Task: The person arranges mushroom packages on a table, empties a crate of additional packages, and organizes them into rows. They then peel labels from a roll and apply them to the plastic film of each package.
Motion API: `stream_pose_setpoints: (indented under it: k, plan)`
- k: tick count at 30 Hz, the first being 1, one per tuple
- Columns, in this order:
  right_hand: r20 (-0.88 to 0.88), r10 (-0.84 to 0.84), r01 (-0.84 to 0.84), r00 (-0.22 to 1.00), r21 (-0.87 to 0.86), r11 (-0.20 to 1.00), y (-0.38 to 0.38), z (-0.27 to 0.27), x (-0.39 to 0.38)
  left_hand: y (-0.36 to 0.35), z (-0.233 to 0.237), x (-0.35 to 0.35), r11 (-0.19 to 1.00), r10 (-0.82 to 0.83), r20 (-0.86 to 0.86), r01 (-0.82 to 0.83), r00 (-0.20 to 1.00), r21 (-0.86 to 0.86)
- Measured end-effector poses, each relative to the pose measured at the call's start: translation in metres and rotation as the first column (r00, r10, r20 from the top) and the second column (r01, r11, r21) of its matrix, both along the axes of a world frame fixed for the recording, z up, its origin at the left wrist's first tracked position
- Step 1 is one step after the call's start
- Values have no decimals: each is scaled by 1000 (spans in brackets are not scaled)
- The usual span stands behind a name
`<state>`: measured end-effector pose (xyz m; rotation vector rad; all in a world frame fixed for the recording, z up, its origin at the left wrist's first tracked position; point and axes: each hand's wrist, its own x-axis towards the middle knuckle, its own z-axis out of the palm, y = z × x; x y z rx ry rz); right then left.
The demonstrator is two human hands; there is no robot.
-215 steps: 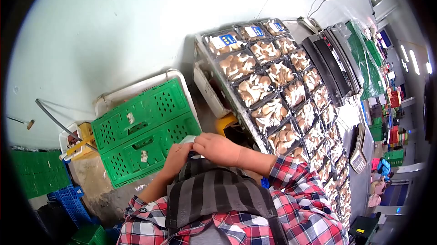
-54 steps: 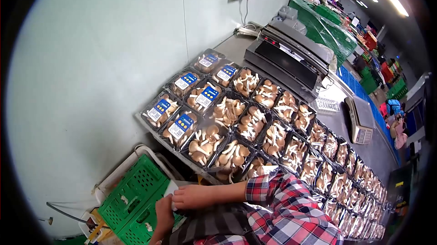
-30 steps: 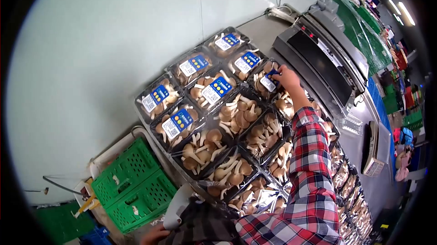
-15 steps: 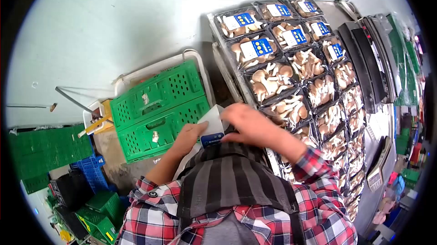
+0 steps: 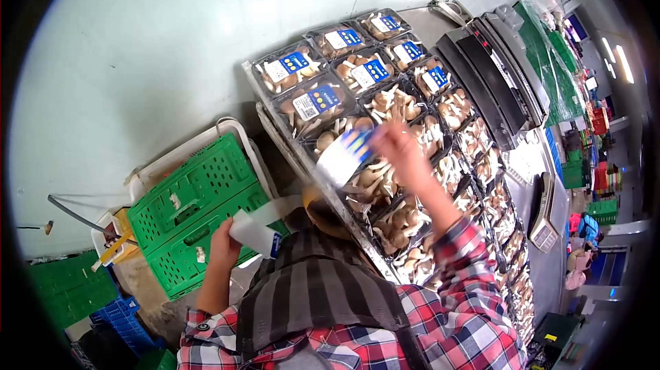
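My left hand [image 5: 224, 245] grips a roll of labels [image 5: 254, 234], white with a blue printed edge, close to my apron. A strip of pale backing paper [image 5: 276, 210] stretches from it. Out over the packs, my right hand [image 5: 404, 152] pinches a white and blue label [image 5: 344, 157] by one edge; both are smeared by motion. Under the label is an unlabelled pack of mushrooms [image 5: 370, 183], partly covered. Just behind it lies a labelled mushroom pack [image 5: 317, 103]. Several other packs at the back carry the same label, while those nearer me show bare film.
The packs fill a metal-edged table [image 5: 313, 170]. A black machine [image 5: 485, 78] stands beyond them, with a grey keypad device [image 5: 544, 232] nearer. Green crates [image 5: 199, 212] sit at the left in a white tub [image 5: 242, 137]. A pale wall [image 5: 158, 40] rises behind.
My right hand has left the label roll and swung out over the packs, carrying a label. My left hand has moved away with the roll, and the view has turned to the right.
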<state>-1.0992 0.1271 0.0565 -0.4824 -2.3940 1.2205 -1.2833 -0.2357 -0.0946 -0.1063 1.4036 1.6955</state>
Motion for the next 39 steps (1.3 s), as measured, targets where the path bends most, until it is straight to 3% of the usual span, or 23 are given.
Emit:
stream_pose_setpoints:
  k: [1, 2, 4, 5, 7, 8, 10, 12, 13, 14, 16, 18, 20, 21, 22, 26, 27, 29, 31, 32, 34, 37, 39]
  plan:
    - [76, -191, 204, 979, -214, 955, 41, -2, 6, -3, 15, 4, 997, -79, -38, 78, 996, -14]
    - [115, -360, 376, 926, -367, 851, 68, 7, 4, -4, 23, 10, 989, -135, 57, 137, 989, -45]
    - [215, -399, 448, 891, -288, 846, 130, -9, 12, 7, 67, 26, 952, -245, 199, 274, 949, -136]
    - [258, -409, 472, 875, -273, 838, 149, -17, 13, 2, 65, 28, 803, -530, -7, 499, 848, -326]
    - [335, -430, 502, 838, -166, 849, 178, -44, 10, -14, 54, 33, 591, -778, -73, 687, 624, -423]
    - [333, -429, 485, 840, -104, 868, 189, -63, 10, -22, 44, 34, 599, -782, -10, 747, 623, -289]
    - [325, -502, 342, 802, 439, 831, 201, -98, 12, -21, 48, 40, 654, -747, 108, 754, 656, -63]
    - [452, -607, 352, 653, 528, 773, 183, -86, 4, -9, 74, 44, 741, -665, 233, 665, 710, 91]
    - [468, -657, 377, 592, 559, 738, 170, -69, 0, -18, 61, 48, 812, -570, 334, 576, 751, 91]
    - [484, -699, 396, 526, 588, 705, 154, -60, -2, -21, 55, 51, 837, -521, 301, 547, 799, -2]
    - [387, -717, 408, 580, 623, 667, 149, -64, 2, -47, 0, 48, 664, -687, 168, 704, 707, -251]
    - [313, -558, 383, 769, 473, 793, 77, -19, -17, -35, 3, 48, 813, -515, -94, 451, 852, -370]
    - [463, -260, 122, 847, 307, 944, -3, 6, -36, -21, 16, 31, 796, -459, 25, 423, 888, -434]
    - [322, -7, -72, 947, 232, 970, -40, 2, -39, -12, 26, 28, 832, -428, -17, 387, 904, -399]
    - [153, 242, -269, 958, 195, 943, -75, 0, -43, 0, 39, 25, 865, -399, -60, 353, 915, -357]
    - [160, 607, -619, 778, 363, 697, -165, -15, -68, 18, 91, 16, 902, -409, -147, 376, 900, -211]
    - [212, 619, -647, 757, 376, 663, -174, -24, -70, 22, 89, 22, 945, -326, -267, 307, 907, -110]
    - [238, 613, -650, 754, 409, 641, -183, -32, -71, 12, 82, 16, 895, -445, -428, 377, 787, -238]
    - [177, 555, -578, 813, 364, 730, -185, -29, -65, 17, 99, 21, 899, -438, -578, 330, 688, -288]
    - [134, 535, -548, 834, 311, 776, -186, -27, -62, 18, 101, 20, 881, -471, -540, 340, 697, -330]
    - [78, 496, -497, 865, 265, 826, -189, -21, -59, 22, 105, 23, 850, -520, -735, 347, 435, -397]
    - [164, 463, -490, 871, 366, 791, -184, -32, -55, 29, 111, 30, 870, -494, -518, 389, 699, -305]
    - [142, 479, -492, 866, 410, 768, -180, -33, -52, 30, 105, 27, 840, -539, -626, 422, 564, -342]
